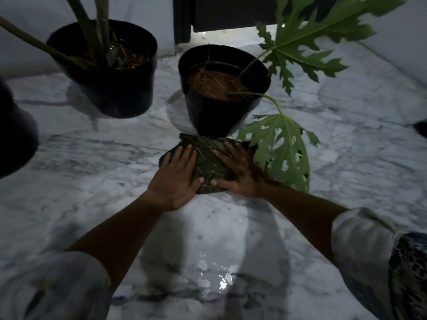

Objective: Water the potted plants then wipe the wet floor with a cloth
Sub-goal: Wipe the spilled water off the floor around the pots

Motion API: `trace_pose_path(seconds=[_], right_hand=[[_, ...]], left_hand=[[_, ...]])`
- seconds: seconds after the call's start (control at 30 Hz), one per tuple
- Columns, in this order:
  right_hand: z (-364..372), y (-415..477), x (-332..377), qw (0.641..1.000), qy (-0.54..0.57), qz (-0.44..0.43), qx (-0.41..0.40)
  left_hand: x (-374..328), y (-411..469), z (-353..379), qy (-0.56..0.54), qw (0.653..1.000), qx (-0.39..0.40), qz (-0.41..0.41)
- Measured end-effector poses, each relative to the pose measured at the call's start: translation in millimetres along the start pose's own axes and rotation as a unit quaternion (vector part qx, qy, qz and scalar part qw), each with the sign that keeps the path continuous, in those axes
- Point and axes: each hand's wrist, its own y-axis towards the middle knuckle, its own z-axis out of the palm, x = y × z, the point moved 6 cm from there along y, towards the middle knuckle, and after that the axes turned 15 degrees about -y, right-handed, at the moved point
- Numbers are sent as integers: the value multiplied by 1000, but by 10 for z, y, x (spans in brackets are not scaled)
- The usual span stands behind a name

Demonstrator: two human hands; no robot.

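A: Obs. 1: where does the cloth [209, 166] sit?

B: On the marble floor [92, 185], its far edge touching the base of the near pot [221, 93]. It is dark, crumpled and spread roughly flat. Probable reason for the spot: run-off from a watered pot would gather at the foot.

A: Hands?

B: Both lie palm down on it. The left hand [178, 176] covers the left part, the right hand [238, 172] the right part. Fingers are extended and somewhat spread, pressing rather than gripping; nothing is pinched or closed around the fabric. Thumbs nearly meet at the near edge.

A: Why flat palms?

B: Judgement: flat contact puts weight over more cloth, so it soaks and drags evenly. Two hands also keep it from bunching.

A: Surroundings?

B: A lobed leaf [280, 146] droops from the near pot to just beside the right hand, partly over the wrist side. The far pot [104, 68] stands to the left, apart from the cloth. Soil in both looks dark; wetness cannot be confirmed in this light.

A: Remaining work?

B: A puddle [215, 277] glints on the floor near the person, between the forearms, well apart from the cloth. Judgement: watering appears done and wiping is in hand; that patch is not yet reached. Risk: pushing forward could nudge the near pot.
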Motion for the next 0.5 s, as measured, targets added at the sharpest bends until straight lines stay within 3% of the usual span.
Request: trace_pose_path(seconds=[0.07, 0.13, 0.27, 0.37, 0.43, 0.5], right_hand=[[69, -105, -191, 993, 76, 32, 84], [145, -230, -344, 954, 214, 86, 190], [210, -528, -689, 920, 271, 176, 223], [105, -790, -792, 944, 174, 202, 195], [-13, -931, -788, 976, 22, 192, 97], [-125, -1051, -609, 976, -79, 202, 11]], left_hand=[[-188, 83, 93, 0, 1000, 2, 8], [-369, 167, 184, 6, 1000, 1, 12], [-700, 329, 367, 5, 999, 27, 36], [-867, 359, 446, 27, 996, 46, 74], [-928, 292, 470, 45, 993, 53, 100], [-928, 194, 460, 55, 989, 60, 124]])
